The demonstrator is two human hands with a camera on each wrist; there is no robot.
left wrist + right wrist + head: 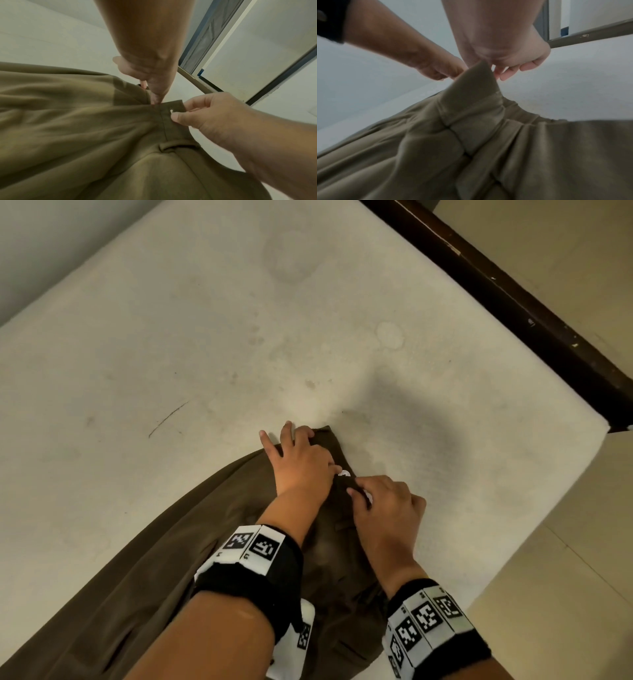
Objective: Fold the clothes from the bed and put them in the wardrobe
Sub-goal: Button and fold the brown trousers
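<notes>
Pinching the waistband (173, 108) of a pair of olive-brown trousers (144, 570), both hands worked at its far end on the white mattress (205, 337). The left hand (301, 463) reached in from the near left, forearm angled toward the far right, with its outer fingers spread and resting at the far edge of the cloth while thumb and forefinger closed on the band. The right hand (387, 508) came in from the near right, knuckles up and fingers curled, its thumb and forefinger clamped on the band's tab beside a buttonhole (171, 111). In the right wrist view that tab stood up between the two hands, lifted off the bed. A small white item (343, 473) showed between the two thumbs; what it was could not be told. Black wrist straps (253, 573) carrying printed marker tags sat on both forearms.

The trousers lay on the mattress with the long axis running from near left to far right, waist end pointing far right, legs trailing out of the head view at the near left. A dark wooden bed frame (513, 302) bordered the mattress at the far right, with pale floor tiles (565, 542) beyond it.
</notes>
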